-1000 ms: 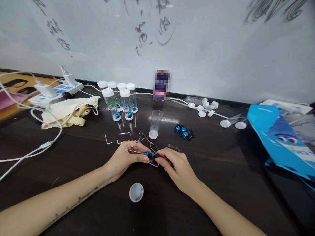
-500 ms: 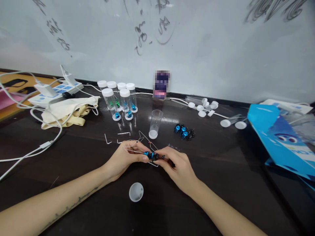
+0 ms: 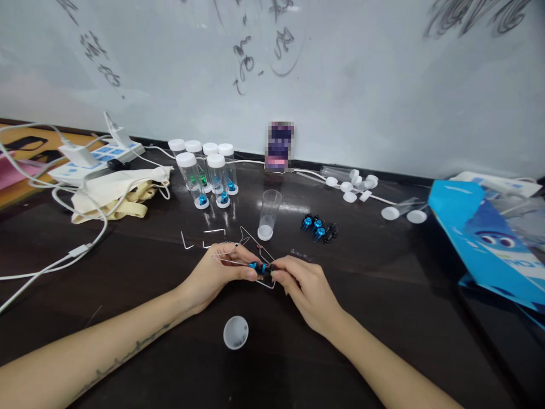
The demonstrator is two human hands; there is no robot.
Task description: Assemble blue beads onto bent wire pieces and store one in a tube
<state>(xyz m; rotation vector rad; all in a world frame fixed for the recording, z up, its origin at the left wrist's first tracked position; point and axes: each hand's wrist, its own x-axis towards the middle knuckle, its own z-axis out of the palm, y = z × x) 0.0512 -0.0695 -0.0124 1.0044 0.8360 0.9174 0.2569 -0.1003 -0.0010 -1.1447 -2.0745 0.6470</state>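
Note:
My left hand [image 3: 227,264] is closed round a small blue-and-black cylindrical part [image 3: 263,268], gripped between thumb and fingers. From the other side, the thumb and fingertips of my right hand [image 3: 304,284] pinch its black end. Thin bent wire [image 3: 230,261] runs across my left fingers to the part; whether it is joined to it I cannot tell. Behind my hands, more bent wire [image 3: 251,234] lies on the table. An open clear tube with a white base [image 3: 266,232] stands just beyond. Nearer to me is a small white cup [image 3: 235,333] with dark bits inside.
L-shaped hex keys [image 3: 185,241] lie left of my hands. Several capped tubes [image 3: 201,200] stand behind them. To the right are blue-and-black parts [image 3: 319,230], white caps [image 3: 349,196] and a blue bag [image 3: 464,227]. A phone [image 3: 280,146] leans against the whiteboard; cables [image 3: 55,267] loop at left.
My right fingers have shifted slightly and drawn in on the part's black end. My left hand stays about where it was.

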